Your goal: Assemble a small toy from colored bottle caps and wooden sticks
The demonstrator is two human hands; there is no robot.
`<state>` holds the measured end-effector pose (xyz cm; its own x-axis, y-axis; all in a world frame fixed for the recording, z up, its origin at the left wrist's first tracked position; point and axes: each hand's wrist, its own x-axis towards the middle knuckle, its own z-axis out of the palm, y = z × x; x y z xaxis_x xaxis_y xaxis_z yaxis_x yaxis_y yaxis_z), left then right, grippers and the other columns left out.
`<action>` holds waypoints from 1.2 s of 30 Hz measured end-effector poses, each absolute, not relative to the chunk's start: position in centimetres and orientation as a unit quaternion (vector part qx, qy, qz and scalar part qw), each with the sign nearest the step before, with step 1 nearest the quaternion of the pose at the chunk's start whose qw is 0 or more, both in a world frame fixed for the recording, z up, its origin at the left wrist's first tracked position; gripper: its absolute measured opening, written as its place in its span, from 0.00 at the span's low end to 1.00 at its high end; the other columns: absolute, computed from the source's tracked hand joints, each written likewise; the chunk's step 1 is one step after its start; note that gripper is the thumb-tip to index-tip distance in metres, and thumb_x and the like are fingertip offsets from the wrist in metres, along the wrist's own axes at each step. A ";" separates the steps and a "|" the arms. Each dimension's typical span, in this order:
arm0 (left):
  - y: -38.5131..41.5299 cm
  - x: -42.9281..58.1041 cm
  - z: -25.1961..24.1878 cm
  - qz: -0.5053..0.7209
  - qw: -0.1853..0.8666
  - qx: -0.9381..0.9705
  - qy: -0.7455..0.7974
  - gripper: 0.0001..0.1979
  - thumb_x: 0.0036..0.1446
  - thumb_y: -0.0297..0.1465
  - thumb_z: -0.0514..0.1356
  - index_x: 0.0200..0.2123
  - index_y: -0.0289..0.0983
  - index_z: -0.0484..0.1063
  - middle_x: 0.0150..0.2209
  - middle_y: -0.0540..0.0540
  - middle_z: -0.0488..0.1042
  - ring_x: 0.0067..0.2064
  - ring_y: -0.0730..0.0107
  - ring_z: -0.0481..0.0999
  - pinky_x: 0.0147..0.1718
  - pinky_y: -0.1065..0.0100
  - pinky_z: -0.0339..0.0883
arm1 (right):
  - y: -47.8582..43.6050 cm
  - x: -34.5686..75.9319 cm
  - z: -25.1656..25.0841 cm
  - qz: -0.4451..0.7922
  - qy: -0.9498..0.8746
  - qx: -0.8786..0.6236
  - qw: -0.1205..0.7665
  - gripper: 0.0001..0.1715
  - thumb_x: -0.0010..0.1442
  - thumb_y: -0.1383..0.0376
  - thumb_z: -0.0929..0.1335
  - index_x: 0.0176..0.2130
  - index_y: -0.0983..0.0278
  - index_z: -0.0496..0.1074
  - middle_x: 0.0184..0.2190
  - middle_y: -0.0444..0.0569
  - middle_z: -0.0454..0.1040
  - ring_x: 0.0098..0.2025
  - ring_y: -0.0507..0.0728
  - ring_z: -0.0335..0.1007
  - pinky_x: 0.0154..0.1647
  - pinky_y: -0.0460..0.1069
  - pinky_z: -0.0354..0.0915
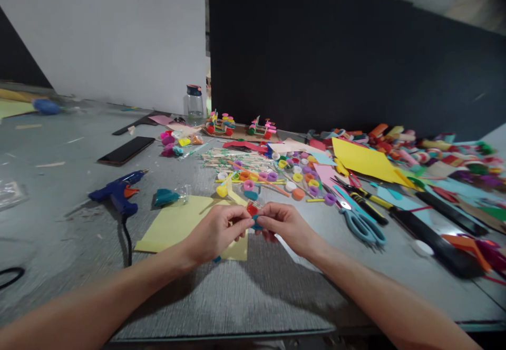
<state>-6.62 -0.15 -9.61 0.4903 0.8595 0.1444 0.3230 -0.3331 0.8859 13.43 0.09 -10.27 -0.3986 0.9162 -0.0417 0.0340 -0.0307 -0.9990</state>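
My left hand [227,229] and my right hand [286,224] meet above the near middle of the table. Between their fingertips they pinch a small teal piece [256,222], soft-looking like modelling clay; the fingers cover much of it. Just behind the fingertips shows a small red object [252,209], and I cannot tell whether the hands touch it. Under and beside my left hand lies a pale yellow paper sheet [174,223]. A lump of teal clay [166,197] in clear wrap rests at its far left corner.
A blue glue gun [116,192] and a phone [126,150] lie left. Bottle caps [272,176] and sticks [233,157] spread ahead. Scissors [361,223], pliers [369,207] and coloured papers [363,160] cover the right. Small colourful models [221,123] and a water bottle [194,102] stand behind.
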 end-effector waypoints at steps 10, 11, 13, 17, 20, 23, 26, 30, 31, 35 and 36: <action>-0.2 -6.3 -9.0 0.336 0.471 0.710 0.400 0.15 0.64 0.36 0.56 0.27 0.34 0.72 0.23 0.51 0.70 0.23 0.77 0.67 0.22 0.75 0.60 | 0.1 13.5 -10.1 0.576 -0.598 -0.391 0.397 0.17 0.56 0.52 0.73 0.32 0.64 0.73 0.23 0.43 0.74 0.19 0.47 0.64 0.20 0.45 0.59; -0.2 -6.2 -8.9 0.326 0.483 0.706 0.402 0.14 0.63 0.36 0.56 0.27 0.34 0.72 0.22 0.51 0.70 0.22 0.78 0.65 0.20 0.76 0.59 | 0.0 13.5 -10.1 0.567 -0.607 -0.388 0.400 0.17 0.57 0.53 0.72 0.33 0.64 0.73 0.22 0.42 0.73 0.19 0.47 0.63 0.20 0.45 0.60; -0.3 -6.2 -8.9 0.319 0.498 0.696 0.406 0.14 0.62 0.35 0.57 0.27 0.34 0.71 0.22 0.51 0.69 0.20 0.79 0.63 0.17 0.76 0.56 | -0.3 13.4 -10.1 0.531 -0.633 -0.384 0.412 0.15 0.59 0.54 0.71 0.37 0.64 0.75 0.23 0.41 0.72 0.21 0.48 0.63 0.22 0.45 0.60; -0.2 -6.2 -9.1 0.316 0.520 0.685 0.402 0.15 0.62 0.38 0.57 0.28 0.34 0.72 0.22 0.51 0.70 0.20 0.79 0.62 0.15 0.77 0.56 | -1.0 13.4 -9.9 0.447 -0.683 -0.381 0.434 0.12 0.61 0.59 0.70 0.43 0.62 0.76 0.28 0.43 0.72 0.25 0.48 0.66 0.25 0.45 0.62; -0.1 -6.2 -9.1 0.335 0.530 0.676 0.387 0.17 0.63 0.41 0.56 0.31 0.33 0.73 0.26 0.48 0.73 0.24 0.75 0.69 0.17 0.76 0.61 | -1.2 13.3 -9.7 0.443 -0.674 -0.381 0.452 0.09 0.62 0.60 0.69 0.39 0.62 0.76 0.27 0.43 0.72 0.24 0.48 0.65 0.23 0.45 0.61; -0.1 -6.3 -8.8 0.373 0.536 0.649 0.390 0.17 0.63 0.42 0.56 0.36 0.34 0.74 0.30 0.46 0.75 0.29 0.71 0.74 0.18 0.76 0.65 | -1.3 13.3 -9.3 0.461 -0.651 -0.380 0.469 0.09 0.62 0.60 0.70 0.39 0.62 0.76 0.26 0.42 0.71 0.22 0.47 0.64 0.21 0.44 0.60; -0.1 -6.3 -8.6 0.362 0.568 0.638 0.373 0.15 0.61 0.41 0.58 0.31 0.34 0.71 0.25 0.49 0.72 0.24 0.74 0.71 0.15 0.76 0.63 | -1.4 13.2 -9.2 0.458 -0.654 -0.377 0.469 0.09 0.62 0.60 0.69 0.39 0.62 0.76 0.25 0.41 0.71 0.22 0.47 0.64 0.22 0.44 0.60; -0.4 -6.2 -8.6 0.348 0.600 0.628 0.352 0.15 0.59 0.41 0.60 0.28 0.34 0.69 0.21 0.52 0.70 0.19 0.78 0.67 0.14 0.78 0.60 | -1.7 13.0 -9.2 0.442 -0.669 -0.383 0.458 0.08 0.62 0.60 0.69 0.39 0.62 0.76 0.24 0.41 0.70 0.23 0.48 0.64 0.23 0.45 0.60; -0.4 -6.2 -8.7 0.351 0.603 0.622 0.354 0.15 0.58 0.41 0.61 0.28 0.34 0.69 0.21 0.52 0.70 0.19 0.78 0.68 0.14 0.78 0.60 | -1.8 13.0 -9.2 0.440 -0.672 -0.385 0.455 0.09 0.63 0.60 0.69 0.39 0.62 0.76 0.24 0.41 0.69 0.22 0.48 0.63 0.23 0.45 0.60; -0.6 -5.9 -8.7 0.354 0.624 0.596 0.360 0.17 0.56 0.43 0.62 0.27 0.35 0.68 0.20 0.52 0.71 0.18 0.77 0.69 0.14 0.76 0.63 | -1.8 12.8 -9.2 0.432 -0.681 -0.391 0.444 0.10 0.63 0.59 0.68 0.39 0.62 0.76 0.24 0.41 0.69 0.22 0.48 0.63 0.22 0.45 0.59; -0.6 -5.9 -8.7 0.353 0.627 0.591 0.365 0.18 0.56 0.44 0.62 0.27 0.35 0.67 0.21 0.51 0.71 0.19 0.76 0.70 0.14 0.76 0.64 | -1.8 12.8 -9.2 0.427 -0.683 -0.393 0.444 0.10 0.63 0.59 0.68 0.39 0.62 0.76 0.24 0.42 0.69 0.22 0.49 0.63 0.22 0.46 0.59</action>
